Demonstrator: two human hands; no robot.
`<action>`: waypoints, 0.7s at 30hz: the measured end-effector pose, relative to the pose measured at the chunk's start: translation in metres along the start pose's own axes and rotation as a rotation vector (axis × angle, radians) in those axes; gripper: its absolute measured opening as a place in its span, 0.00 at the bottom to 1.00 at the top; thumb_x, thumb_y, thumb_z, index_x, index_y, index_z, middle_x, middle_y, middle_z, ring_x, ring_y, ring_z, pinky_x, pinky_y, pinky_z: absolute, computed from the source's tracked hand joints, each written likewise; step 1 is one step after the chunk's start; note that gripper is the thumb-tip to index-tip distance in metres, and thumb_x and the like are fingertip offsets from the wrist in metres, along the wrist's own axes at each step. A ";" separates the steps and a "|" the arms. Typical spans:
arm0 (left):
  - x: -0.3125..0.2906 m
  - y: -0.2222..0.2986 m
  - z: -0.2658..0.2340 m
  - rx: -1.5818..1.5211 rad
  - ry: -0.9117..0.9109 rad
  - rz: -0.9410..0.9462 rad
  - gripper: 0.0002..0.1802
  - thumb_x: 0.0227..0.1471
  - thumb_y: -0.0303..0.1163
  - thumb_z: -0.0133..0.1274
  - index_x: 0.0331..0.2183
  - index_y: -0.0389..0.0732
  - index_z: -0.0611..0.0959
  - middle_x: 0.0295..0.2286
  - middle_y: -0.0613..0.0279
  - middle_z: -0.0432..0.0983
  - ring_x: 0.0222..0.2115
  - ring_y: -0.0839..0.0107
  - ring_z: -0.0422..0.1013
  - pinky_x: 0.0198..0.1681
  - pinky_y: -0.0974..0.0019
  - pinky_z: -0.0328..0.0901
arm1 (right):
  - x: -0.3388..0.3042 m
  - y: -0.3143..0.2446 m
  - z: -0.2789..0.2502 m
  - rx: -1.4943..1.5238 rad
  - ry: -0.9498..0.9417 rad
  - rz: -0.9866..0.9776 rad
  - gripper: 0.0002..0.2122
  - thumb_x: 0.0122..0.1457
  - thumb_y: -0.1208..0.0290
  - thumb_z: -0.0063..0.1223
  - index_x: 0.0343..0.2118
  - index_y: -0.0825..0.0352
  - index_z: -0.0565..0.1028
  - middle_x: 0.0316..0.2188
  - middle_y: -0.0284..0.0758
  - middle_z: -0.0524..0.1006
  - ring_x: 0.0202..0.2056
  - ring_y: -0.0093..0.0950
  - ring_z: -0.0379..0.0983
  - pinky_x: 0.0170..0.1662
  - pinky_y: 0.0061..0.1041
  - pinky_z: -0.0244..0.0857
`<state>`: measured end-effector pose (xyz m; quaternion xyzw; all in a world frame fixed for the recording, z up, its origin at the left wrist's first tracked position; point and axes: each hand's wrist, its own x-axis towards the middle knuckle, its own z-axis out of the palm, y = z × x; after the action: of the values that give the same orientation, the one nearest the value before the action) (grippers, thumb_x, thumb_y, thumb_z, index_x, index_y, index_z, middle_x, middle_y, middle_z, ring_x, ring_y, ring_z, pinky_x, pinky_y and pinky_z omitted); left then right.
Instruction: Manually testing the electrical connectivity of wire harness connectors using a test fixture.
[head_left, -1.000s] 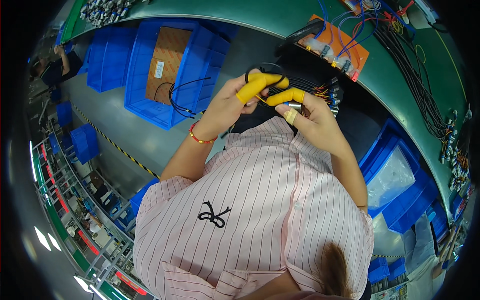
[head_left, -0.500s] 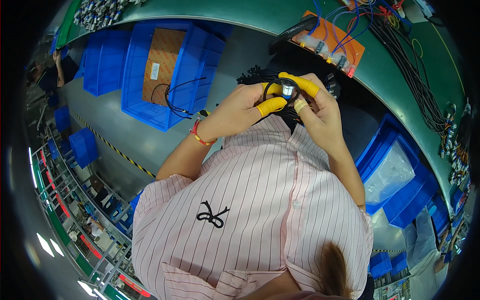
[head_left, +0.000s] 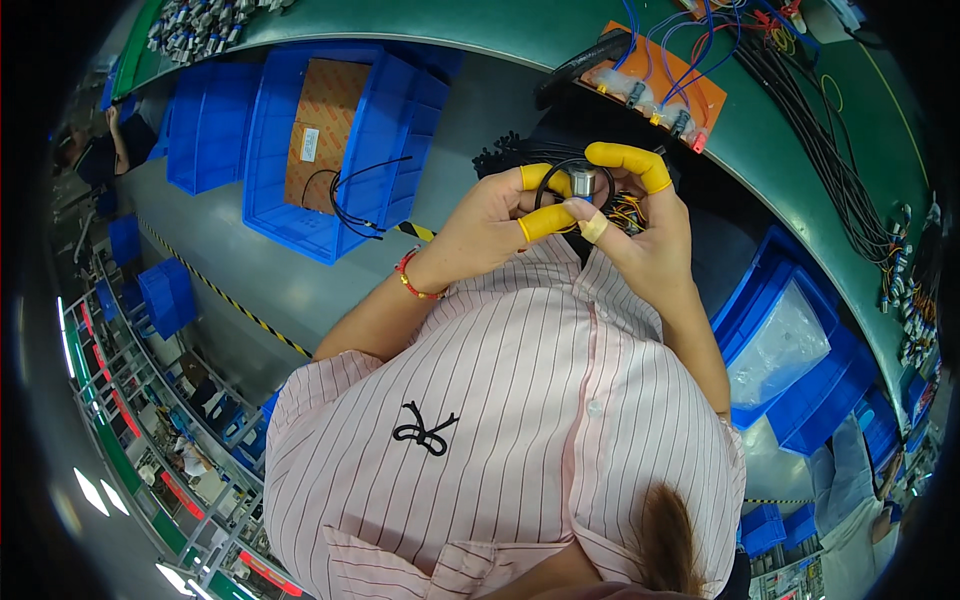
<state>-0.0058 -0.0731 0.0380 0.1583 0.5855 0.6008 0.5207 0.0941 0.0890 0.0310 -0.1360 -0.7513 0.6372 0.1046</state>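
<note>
Holding, left hand [head_left: 480,225]: fingers drawn narrow, seemingly on the left side of a thin black flexible loop [head_left: 541,192]; yellow rubber sleeves [head_left: 548,222] on fingertips; hand sits left of the silver metal cylindrical connector with blue band [head_left: 583,182].
Right hand [head_left: 645,240]: right of connector; thumb wrapped in beige tape [head_left: 594,228] looks pressed to connector's lower end; index, yellow-sleeved, arched just beyond it, looks apart. Other fingers partly hidden, full grip can't be told.
Connector: between both hands, in front of the pink striped shirt [head_left: 500,340].
Long axis: roughly away from shirt, bare silver end far side, blue band near side by thumb.
Loop vs connector: key relation, judged; loop rings connector in this view. Cannot tell if connector passes through or only overlaps.
Nearer hand: right, thumb at connector; left fingertips just beside.
Wires: thin orange, yellow and black wires [head_left: 627,210] just right of connector, by right palm.
Black cable bundle [head_left: 530,150]: beyond connector, to its left.
Green tabletop [head_left: 440,25]: well beyond connector; orange rectangular board [head_left: 690,95] on it, beyond and right of connector.
Blue plastic bin [head_left: 418,110]: well left of connector, brown cardboard [head_left: 330,130] inside.
</note>
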 end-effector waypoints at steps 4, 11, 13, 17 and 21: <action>-0.001 -0.003 0.000 -0.132 -0.020 0.024 0.20 0.55 0.27 0.55 0.50 0.38 0.74 0.32 0.71 0.76 0.25 0.90 0.63 0.23 0.82 0.55 | 0.001 -0.004 -0.005 -0.087 -0.009 -0.144 0.21 0.48 0.71 0.66 0.44 0.71 0.73 0.33 0.35 0.73 0.34 0.24 0.70 0.39 0.20 0.65; 0.004 -0.004 -0.003 -0.012 -0.056 0.051 0.15 0.54 0.28 0.56 0.45 0.38 0.80 0.34 0.72 0.78 0.22 0.92 0.60 0.21 0.83 0.54 | -0.001 -0.005 -0.013 -0.360 0.061 -0.402 0.16 0.49 0.72 0.63 0.41 0.72 0.74 0.38 0.38 0.70 0.40 0.29 0.67 0.42 0.25 0.63; 0.001 0.006 -0.003 -0.033 -0.063 -0.059 0.15 0.55 0.29 0.56 0.45 0.38 0.80 0.34 0.72 0.78 0.23 0.92 0.62 0.22 0.83 0.56 | -0.008 -0.006 -0.013 0.020 0.141 -0.206 0.11 0.54 0.73 0.58 0.39 0.70 0.74 0.39 0.36 0.71 0.40 0.28 0.67 0.46 0.26 0.63; -0.005 0.009 -0.007 0.037 -0.046 -0.102 0.11 0.57 0.26 0.52 0.42 0.35 0.82 0.35 0.63 0.81 0.28 0.86 0.70 0.31 0.80 0.65 | -0.002 -0.009 -0.045 1.037 0.345 -0.001 0.12 0.65 0.69 0.44 0.46 0.72 0.69 0.33 0.35 0.72 0.43 0.31 0.68 0.53 0.32 0.58; -0.004 0.003 -0.010 0.087 -0.169 0.097 0.12 0.56 0.27 0.53 0.41 0.33 0.82 0.36 0.60 0.81 0.36 0.77 0.74 0.41 0.74 0.68 | -0.004 -0.008 -0.046 0.909 0.404 -0.076 0.13 0.66 0.68 0.40 0.46 0.72 0.69 0.27 0.31 0.65 0.41 0.30 0.64 0.51 0.32 0.57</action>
<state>-0.0132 -0.0808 0.0394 0.2591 0.5567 0.5839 0.5311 0.1126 0.1291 0.0467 -0.1698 -0.3669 0.8568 0.3200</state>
